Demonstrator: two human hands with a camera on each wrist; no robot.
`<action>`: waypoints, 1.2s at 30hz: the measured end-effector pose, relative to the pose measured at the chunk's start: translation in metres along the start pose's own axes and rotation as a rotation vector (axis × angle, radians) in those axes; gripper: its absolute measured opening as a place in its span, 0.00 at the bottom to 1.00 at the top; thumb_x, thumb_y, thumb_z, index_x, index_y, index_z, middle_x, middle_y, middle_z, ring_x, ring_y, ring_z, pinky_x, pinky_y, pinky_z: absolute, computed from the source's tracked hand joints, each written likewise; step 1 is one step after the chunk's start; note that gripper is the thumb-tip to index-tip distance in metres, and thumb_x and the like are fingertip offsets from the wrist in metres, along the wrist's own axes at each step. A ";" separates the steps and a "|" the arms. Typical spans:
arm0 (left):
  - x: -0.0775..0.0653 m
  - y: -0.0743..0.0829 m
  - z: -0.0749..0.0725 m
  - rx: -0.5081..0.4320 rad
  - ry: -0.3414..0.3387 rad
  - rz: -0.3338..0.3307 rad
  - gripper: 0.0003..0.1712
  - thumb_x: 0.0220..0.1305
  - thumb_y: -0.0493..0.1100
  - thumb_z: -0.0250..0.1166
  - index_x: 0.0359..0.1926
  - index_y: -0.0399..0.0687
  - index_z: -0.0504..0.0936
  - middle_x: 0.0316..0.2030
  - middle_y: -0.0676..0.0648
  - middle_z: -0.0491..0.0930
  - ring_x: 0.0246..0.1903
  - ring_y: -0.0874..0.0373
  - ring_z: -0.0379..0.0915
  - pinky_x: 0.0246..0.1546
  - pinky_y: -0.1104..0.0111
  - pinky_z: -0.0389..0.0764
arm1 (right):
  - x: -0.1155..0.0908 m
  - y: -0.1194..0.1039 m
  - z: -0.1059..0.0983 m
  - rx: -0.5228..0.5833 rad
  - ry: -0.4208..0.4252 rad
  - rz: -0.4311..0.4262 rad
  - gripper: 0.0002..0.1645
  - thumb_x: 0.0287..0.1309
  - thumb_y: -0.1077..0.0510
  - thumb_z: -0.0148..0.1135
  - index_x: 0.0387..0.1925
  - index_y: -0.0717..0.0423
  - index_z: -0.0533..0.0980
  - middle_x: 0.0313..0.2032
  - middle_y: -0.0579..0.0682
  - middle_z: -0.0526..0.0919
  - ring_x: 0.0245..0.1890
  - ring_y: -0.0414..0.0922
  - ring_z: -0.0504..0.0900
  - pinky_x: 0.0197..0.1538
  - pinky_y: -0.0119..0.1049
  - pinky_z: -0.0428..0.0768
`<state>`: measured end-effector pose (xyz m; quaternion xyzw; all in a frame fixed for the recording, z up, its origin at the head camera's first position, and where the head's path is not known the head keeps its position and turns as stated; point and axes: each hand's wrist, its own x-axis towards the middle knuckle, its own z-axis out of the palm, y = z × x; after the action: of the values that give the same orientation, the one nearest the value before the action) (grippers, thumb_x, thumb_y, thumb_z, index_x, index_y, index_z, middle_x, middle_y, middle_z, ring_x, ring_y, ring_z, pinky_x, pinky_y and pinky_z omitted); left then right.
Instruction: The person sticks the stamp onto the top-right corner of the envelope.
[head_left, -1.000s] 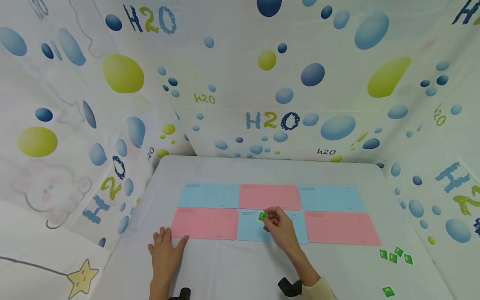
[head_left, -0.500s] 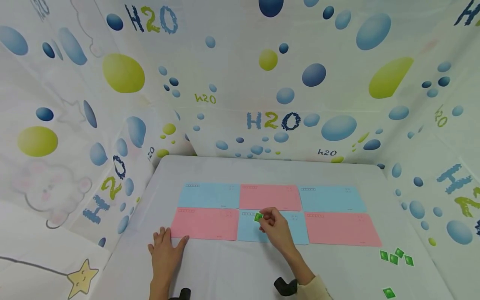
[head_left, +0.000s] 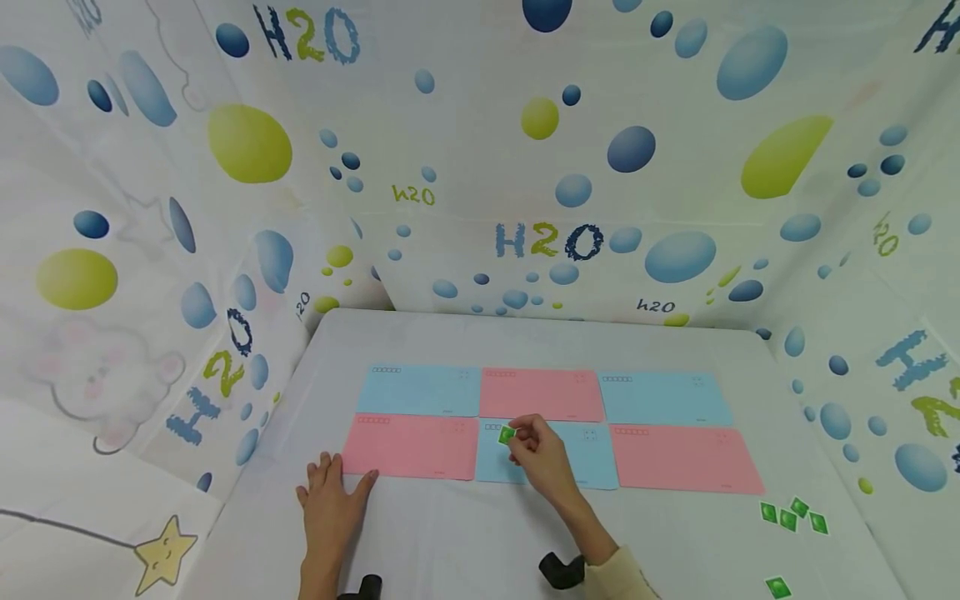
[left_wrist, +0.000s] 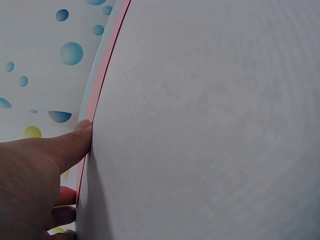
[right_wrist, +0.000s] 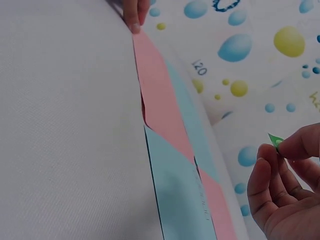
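Observation:
My right hand (head_left: 542, 457) pinches a small green square sticker (head_left: 507, 435) between thumb and fingertips, held over the upper left part of the front middle blue envelope (head_left: 547, 471). In the right wrist view the sticker (right_wrist: 275, 141) shows partly, raised above the paper. My left hand (head_left: 330, 508) lies flat with fingers spread, its fingertips and thumb at the lower left corner of the front left pink envelope (head_left: 412, 450). Seen from the left wrist, the thumb (left_wrist: 82, 127) touches that pink edge.
Envelopes in alternating blue and pink form two rows, among them a back pink one (head_left: 540, 396) and a right pink one (head_left: 682, 458). Several green stickers (head_left: 787, 520) lie at the right, with another sticker (head_left: 777, 587) nearer the front. A printed cloth hangs behind the white table (head_left: 442, 542).
My right hand has moved a little to the left with the green sticker, from the middle towards the upper left of the blue envelope. My left hand has stayed in place.

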<state>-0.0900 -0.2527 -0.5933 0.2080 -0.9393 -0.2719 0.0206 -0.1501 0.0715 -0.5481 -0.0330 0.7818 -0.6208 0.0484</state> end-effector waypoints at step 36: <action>0.000 0.002 -0.003 -0.016 -0.018 -0.015 0.49 0.64 0.55 0.66 0.71 0.24 0.59 0.73 0.22 0.49 0.74 0.23 0.39 0.71 0.30 0.36 | 0.015 0.007 0.023 -0.063 -0.045 -0.054 0.11 0.64 0.64 0.58 0.48 0.55 0.76 0.35 0.52 0.78 0.27 0.39 0.81 0.33 0.27 0.82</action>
<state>-0.0899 -0.2524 -0.5893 0.2122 -0.9357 -0.2817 0.0117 -0.1621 0.0492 -0.5610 -0.0696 0.7984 -0.5961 0.0484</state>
